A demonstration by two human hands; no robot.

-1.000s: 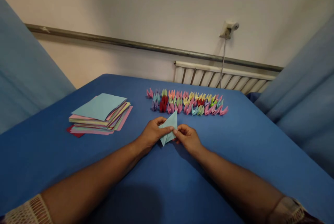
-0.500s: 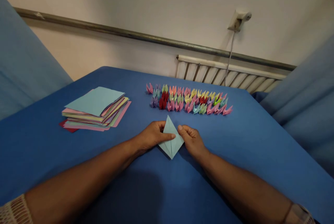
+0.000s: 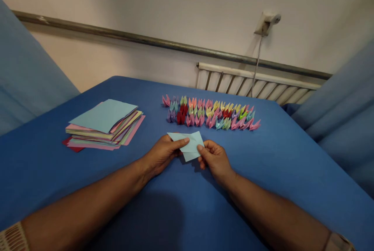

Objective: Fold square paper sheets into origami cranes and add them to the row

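Since both hands are on one piece, I read them as clamped to the same light-blue folded paper point(image 3: 191, 145), close together, thumbs apart. Left hand point(image 3: 162, 153) pinches from the left, thumb across the face, fingers mostly hidden behind. Right hand point(image 3: 215, 159) grips the right edge, thumb on the near-right part. Paper is around the middle of the blue-covered table point(image 3: 248, 188); I can't tell if it touches down. I see one point aimed left and a smaller flap poking out on the near side. Left of the hands, well apart, I have a stack of coloured paper point(image 3: 90, 135), light-blue sheet point(image 3: 105, 114) on top, red sheet point(image 3: 75, 149) sticking out at the bottom. Far side, slightly right: rows of origami cranes point(image 3: 210, 114), mixed colours. Beyond the table: metal rail point(image 3: 146, 40), radiator point(image 3: 242, 82), wall socket point(image 3: 262, 25) with a cable point(image 3: 257, 64) running down.
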